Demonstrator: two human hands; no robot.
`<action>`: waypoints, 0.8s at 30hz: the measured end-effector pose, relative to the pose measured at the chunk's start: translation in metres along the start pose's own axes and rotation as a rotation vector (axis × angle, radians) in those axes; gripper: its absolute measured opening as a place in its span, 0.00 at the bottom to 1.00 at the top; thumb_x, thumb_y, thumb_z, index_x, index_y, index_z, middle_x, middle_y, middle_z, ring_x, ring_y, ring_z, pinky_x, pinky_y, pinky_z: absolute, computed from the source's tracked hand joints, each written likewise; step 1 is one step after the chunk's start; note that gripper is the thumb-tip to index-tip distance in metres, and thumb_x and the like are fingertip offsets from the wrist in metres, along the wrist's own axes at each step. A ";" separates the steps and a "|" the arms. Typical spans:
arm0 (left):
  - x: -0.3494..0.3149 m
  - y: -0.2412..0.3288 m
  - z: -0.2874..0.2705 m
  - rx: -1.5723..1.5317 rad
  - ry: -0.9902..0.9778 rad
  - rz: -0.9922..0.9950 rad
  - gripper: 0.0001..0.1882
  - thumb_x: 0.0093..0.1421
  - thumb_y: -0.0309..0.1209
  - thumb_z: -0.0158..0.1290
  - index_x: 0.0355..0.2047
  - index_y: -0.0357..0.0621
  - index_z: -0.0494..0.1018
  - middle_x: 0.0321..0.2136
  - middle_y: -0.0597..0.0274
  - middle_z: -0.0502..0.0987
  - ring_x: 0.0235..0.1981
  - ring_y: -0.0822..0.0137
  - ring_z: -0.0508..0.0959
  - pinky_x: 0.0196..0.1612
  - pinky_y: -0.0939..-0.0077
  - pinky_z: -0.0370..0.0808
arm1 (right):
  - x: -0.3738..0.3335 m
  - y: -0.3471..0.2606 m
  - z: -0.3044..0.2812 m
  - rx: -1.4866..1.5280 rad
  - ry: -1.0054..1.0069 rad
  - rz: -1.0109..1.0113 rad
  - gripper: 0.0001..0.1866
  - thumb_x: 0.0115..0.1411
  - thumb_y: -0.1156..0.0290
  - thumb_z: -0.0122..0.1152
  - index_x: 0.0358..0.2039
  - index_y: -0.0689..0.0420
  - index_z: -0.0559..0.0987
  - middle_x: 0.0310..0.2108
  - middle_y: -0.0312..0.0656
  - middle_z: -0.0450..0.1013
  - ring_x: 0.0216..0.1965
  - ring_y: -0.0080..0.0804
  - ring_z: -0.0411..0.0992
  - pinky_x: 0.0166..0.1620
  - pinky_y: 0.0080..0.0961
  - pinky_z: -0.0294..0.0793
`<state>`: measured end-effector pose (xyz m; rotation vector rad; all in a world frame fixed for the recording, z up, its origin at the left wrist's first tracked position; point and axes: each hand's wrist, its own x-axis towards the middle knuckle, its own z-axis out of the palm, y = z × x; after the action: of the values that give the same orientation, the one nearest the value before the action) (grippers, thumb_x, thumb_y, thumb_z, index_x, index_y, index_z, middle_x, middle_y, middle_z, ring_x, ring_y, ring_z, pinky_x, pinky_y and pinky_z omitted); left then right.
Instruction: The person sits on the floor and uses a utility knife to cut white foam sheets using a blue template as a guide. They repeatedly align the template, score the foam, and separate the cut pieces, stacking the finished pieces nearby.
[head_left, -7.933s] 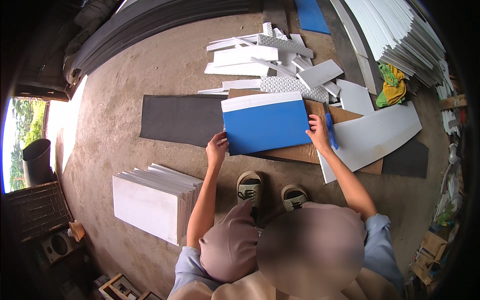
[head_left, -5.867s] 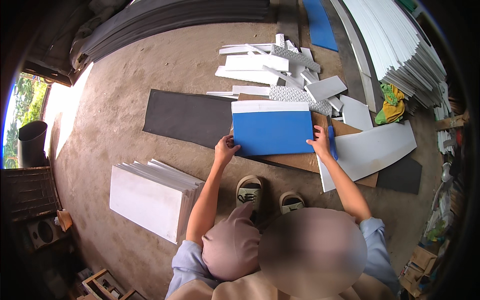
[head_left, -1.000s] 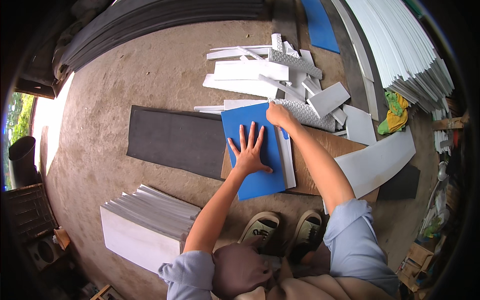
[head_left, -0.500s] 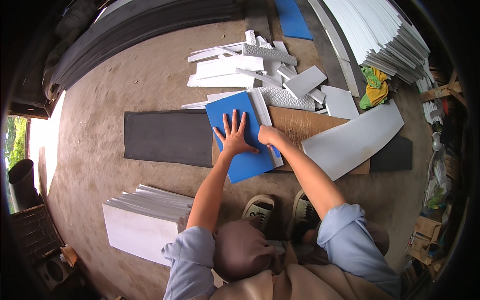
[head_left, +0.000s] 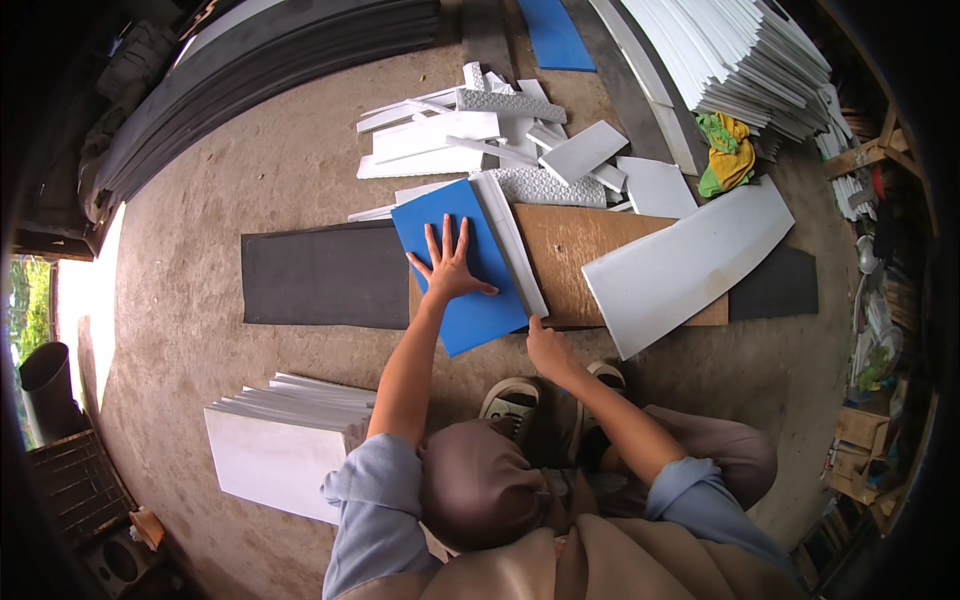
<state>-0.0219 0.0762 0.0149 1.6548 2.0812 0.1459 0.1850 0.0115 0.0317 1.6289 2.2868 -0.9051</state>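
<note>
Fingers of the left hand are spread wide and pressed flat on a blue board, which lies slanted across a brown sheet on the concrete floor, with a white strip running along its right edge. From my end I see the right hand at the near end of that strip, its fingers curled inward; whether they are clamped on anything I cannot tell, because the hand itself hides it. Just beyond the board, a heap of white offcuts crowds the far side. To the right, a pale curved board overlaps the brown sheet, and a dark sheet sticks out on the left. Nearer me, shoes take up the space close to the right hand, and a white stack stands left of the left forearm. Farther off, a green and yellow cloth lies against a tall pile of white sheets, cut off at the top. Clutter along the right rim is too small and bent for me to make out, including any labels.
</note>
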 end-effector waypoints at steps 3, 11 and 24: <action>0.001 -0.003 -0.001 0.014 -0.008 -0.005 0.73 0.12 0.57 0.64 0.59 0.65 0.32 0.61 0.65 0.28 0.60 0.51 0.24 0.47 0.26 0.27 | 0.014 -0.002 -0.019 -0.058 0.016 -0.064 0.12 0.55 0.68 0.41 0.35 0.64 0.65 0.21 0.57 0.71 0.26 0.56 0.71 0.30 0.46 0.70; 0.003 0.006 -0.006 -0.002 -0.051 -0.012 0.74 0.14 0.57 0.64 0.60 0.56 0.31 0.61 0.63 0.29 0.60 0.51 0.24 0.46 0.26 0.28 | 0.163 -0.049 -0.090 -0.082 0.292 -0.169 0.13 0.55 0.65 0.43 0.33 0.62 0.68 0.20 0.54 0.71 0.25 0.51 0.72 0.29 0.42 0.71; -0.002 0.004 -0.012 -0.022 -0.052 -0.034 0.73 0.15 0.54 0.65 0.60 0.58 0.32 0.61 0.64 0.29 0.60 0.51 0.24 0.47 0.28 0.27 | 0.245 -0.092 -0.111 -0.015 -0.258 0.066 0.12 0.49 0.74 0.42 0.24 0.64 0.75 0.23 0.48 0.73 0.25 0.38 0.74 0.30 0.34 0.72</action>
<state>-0.0229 0.0782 0.0279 1.5925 2.0608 0.1132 0.0300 0.2499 0.0357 1.4758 2.0498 -1.0145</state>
